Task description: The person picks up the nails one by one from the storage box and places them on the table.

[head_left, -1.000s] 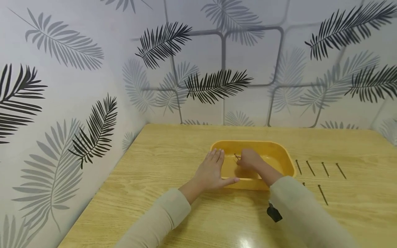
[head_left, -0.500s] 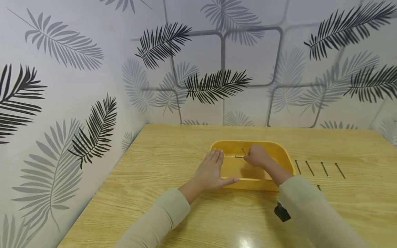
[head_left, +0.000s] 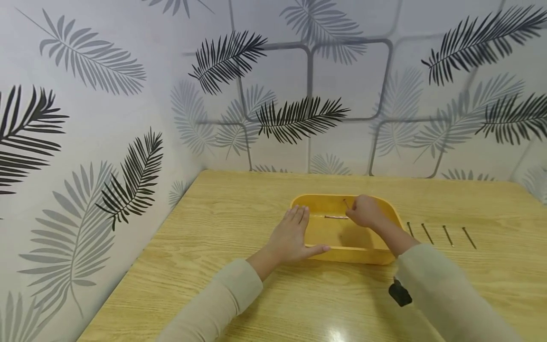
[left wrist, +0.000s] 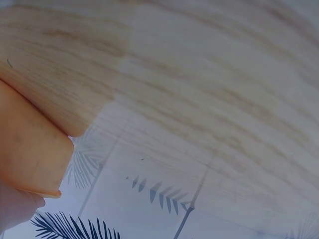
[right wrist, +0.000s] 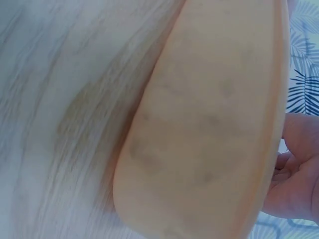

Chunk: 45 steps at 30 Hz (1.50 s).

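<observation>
A yellow plastic tray (head_left: 354, 255) stands on the wooden table. My left hand (head_left: 289, 237) rests on its left end, fingers straight over the rim and thumb stretched along the front edge. Inside the tray, my right hand (head_left: 365, 211) is curled and pinches a thin dark screw (head_left: 346, 204), its head pointing up and left. Another screw (head_left: 336, 217) lies flat on the tray floor, its right end close by those fingertips. In the right wrist view the tray's outer wall (right wrist: 199, 119) hides most of the work; the left wrist view catches only a tray corner (left wrist: 37, 144) and some fingers (left wrist: 20, 206).
To the tray's right, a row of several dark screws (head_left: 447, 235) lies spaced out on the table (head_left: 239, 204). Patterned walls (head_left: 273, 80) border the table at the back and left. A black device (head_left: 400, 293) sits under the right sleeve.
My right hand has shifted rightward inside the tray. One screw now lies on the tray floor, left behind by the fingers. The right sleeve now covers the nearer loose screws. My left hand stays put.
</observation>
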### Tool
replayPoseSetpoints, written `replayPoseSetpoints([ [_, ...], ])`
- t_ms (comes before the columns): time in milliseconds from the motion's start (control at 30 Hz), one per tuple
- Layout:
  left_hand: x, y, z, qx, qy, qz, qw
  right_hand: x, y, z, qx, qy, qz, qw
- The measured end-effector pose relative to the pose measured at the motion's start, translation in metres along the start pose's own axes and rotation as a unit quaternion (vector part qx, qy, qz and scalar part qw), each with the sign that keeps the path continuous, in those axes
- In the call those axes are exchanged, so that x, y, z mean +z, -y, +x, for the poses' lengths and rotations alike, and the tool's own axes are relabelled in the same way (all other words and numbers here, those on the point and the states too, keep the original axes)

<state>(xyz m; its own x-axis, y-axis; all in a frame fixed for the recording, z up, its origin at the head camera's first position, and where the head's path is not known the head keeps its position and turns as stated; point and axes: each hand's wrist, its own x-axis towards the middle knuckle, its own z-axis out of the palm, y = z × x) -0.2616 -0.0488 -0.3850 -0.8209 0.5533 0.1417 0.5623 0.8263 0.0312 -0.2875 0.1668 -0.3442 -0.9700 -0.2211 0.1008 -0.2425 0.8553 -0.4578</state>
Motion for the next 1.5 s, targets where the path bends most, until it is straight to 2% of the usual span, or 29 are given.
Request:
replayPoseSetpoints([
  [433, 0.0, 0.0, -0.001, 0.001, 0.003, -0.006, 1.0, -0.017, -0.007, -0.006, -0.01, -0.029, -0.019, 0.999],
  [767, 0.0, 0.0, -0.001, 0.004, 0.001, 0.0, 1.0, -0.026, -0.016, -0.009, 0.018, -0.031, -0.008, 0.999],
  [1033, 0.001, 0.0, 0.0, -0.003, 0.007, -0.014, 0.9999, -0.03, -0.023, -0.015, 0.043, -0.034, 0.01, 0.998],
  [1500, 0.0, -0.001, 0.0, -0.003, 0.012, -0.017, 0.9998, -0.041, -0.042, -0.026, 0.041, -0.058, -0.008, 0.997],
])
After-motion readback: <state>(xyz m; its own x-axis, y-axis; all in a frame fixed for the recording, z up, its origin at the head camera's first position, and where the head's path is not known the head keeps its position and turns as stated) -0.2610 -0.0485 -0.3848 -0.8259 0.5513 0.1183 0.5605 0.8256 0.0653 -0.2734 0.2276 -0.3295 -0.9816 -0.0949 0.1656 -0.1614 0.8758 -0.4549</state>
